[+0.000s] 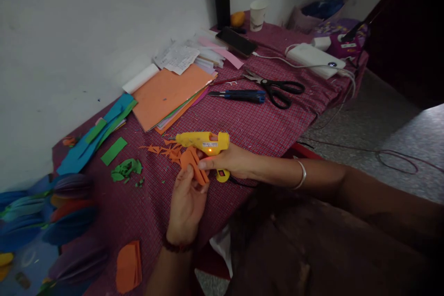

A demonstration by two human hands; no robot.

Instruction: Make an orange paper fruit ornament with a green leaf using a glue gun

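Note:
Between my two hands is a small bundle of orange paper pieces, folded or layered. My left hand pinches its near edge between thumb and fingers. My right hand has its thumb pressed on the bundle's right side, with the other fingers mostly hidden. Right behind that hand is a yellow glue gun, its nozzle to the left and a small orange light glowing. The gun's handle passes behind my right hand; whether any fingers wrap round it is unclear. Orange paper scraps lie beyond the bundle.
Green scraps, a green strip and blue strips lie left. Stacked orange shapes sit nearest me, beside folded paper ornaments. Farther back are orange sheets, cutters, scissors, a phone and a cabled power bank.

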